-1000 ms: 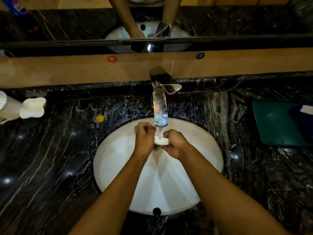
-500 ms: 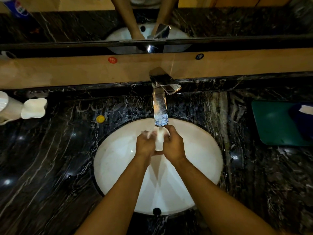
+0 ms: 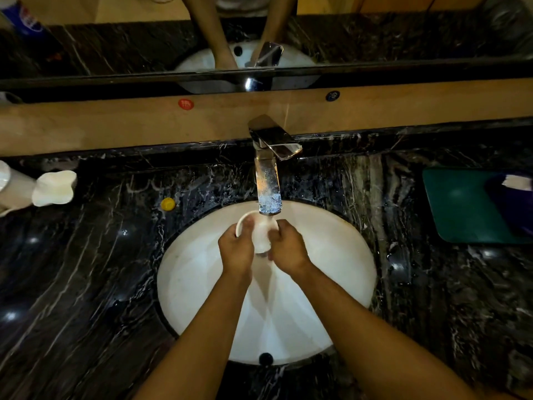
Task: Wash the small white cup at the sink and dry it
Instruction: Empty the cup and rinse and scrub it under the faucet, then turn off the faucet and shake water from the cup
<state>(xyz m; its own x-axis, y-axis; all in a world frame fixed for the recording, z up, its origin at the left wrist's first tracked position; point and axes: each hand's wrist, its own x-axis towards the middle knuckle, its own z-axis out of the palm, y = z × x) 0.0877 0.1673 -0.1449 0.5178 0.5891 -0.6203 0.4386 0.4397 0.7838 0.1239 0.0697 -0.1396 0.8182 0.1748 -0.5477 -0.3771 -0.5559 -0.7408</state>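
Presently in view, counted:

One small white cup [image 3: 261, 233], held over the sink [image 3: 331, 249] directly beneath the spout of the tap [image 3: 268, 186], tilted with its rim toward 10 o'clock and its base toward the person.

Two bare hands. The left hand [image 3: 236, 249] holds the cup from the 9 o'clock side, fingers [image 3: 246, 223] curled over the rim. The right hand [image 3: 288, 246] holds it from the 3 o'clock side, fingers wrapped round the wall. Both forearms enter from 6 o'clock.

One white oval sink, set into the counter [image 3: 86, 284] of dark veined stone; one dark overflow hole [image 3: 265, 358] at its 6 o'clock edge.

One chrome tap, at 12 o'clock of the sink, lever turned toward 3 o'clock. Whether water runs cannot be told for certain.

One small yellow round item [image 3: 168, 203] on the counter at 10 o'clock of the sink.

One white lobed holder [image 3: 54, 187] at 9 o'clock, touching one white cylinder [image 3: 13, 189] at the frame edge.

One green tray [image 3: 467, 206] at 3 o'clock, carrying one dark blue item [image 3: 510, 206].

Two round stickers on the wooden ledge: one red [image 3: 186, 104], one dark blue [image 3: 332, 95].

One mirror [image 3: 403, 39] at 12 o'clock, reflecting arms, tap and sink.
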